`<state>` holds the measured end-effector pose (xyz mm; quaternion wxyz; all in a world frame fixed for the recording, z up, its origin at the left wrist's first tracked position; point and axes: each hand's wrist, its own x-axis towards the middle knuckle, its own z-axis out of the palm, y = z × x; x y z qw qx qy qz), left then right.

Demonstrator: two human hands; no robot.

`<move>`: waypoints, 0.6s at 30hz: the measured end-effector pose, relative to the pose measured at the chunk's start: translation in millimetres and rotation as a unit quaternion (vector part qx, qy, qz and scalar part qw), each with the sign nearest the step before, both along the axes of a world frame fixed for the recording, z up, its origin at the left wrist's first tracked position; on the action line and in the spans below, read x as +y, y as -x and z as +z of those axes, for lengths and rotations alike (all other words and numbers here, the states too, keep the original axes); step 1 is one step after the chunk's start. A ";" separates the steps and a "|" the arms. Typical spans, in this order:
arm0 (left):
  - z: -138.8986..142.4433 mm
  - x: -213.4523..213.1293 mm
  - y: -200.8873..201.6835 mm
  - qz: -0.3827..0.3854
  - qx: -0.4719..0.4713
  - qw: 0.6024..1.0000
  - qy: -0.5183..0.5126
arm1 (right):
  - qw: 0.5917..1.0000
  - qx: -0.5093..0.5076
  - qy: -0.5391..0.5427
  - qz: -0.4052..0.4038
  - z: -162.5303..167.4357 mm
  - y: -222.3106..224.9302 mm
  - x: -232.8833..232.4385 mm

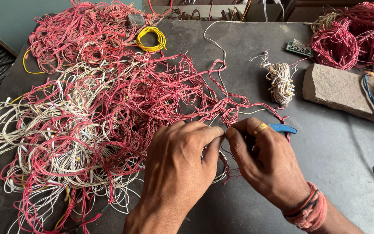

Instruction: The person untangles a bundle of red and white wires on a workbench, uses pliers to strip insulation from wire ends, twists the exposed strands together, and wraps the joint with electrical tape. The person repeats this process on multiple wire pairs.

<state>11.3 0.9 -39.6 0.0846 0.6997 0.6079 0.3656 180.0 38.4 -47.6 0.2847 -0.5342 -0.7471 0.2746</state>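
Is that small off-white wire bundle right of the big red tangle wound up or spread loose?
Wound up. The small off-white wire bundle sits as a tight upright coil wrapped round its middle, with only a few ends sticking out, apart from the red wire tangle.

electrical repair workshop, dark workbench [334, 147], tangled wire heaps [109, 99], small circuit board [298, 47], wound coils [281, 82]

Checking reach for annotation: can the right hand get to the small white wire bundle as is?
Probably yes. The white wire bundle lies on bare table ahead of the right hand, with only a few thin red wire strands between. But that hand already holds a blue-handled tool and pinches wire.
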 end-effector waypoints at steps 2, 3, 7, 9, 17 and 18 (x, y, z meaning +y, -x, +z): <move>0.8 0.8 -0.6 0.000 -0.004 1.000 0.015 | 0.995 -0.024 -0.083 0.046 -3.8 0.4 1.0; 0.9 1.3 -1.0 0.000 -0.003 1.000 0.007 | 0.989 -0.036 -0.123 0.069 -5.3 0.0 1.0; 1.0 2.2 0.7 0.004 -0.013 1.000 0.018 | 0.997 0.050 0.042 0.034 -7.0 -1.9 2.5; 0.9 2.8 2.6 0.007 -0.029 0.999 0.034 | 0.991 0.014 0.129 -0.040 -4.9 -4.0 3.4; 3.4 3.2 7.5 0.025 -0.078 0.996 0.042 | 0.992 0.109 0.038 0.051 -0.5 -7.5 3.4; 4.3 3.4 7.6 0.032 -0.085 0.995 0.050 | 0.991 0.111 0.021 0.072 -0.7 -7.8 2.8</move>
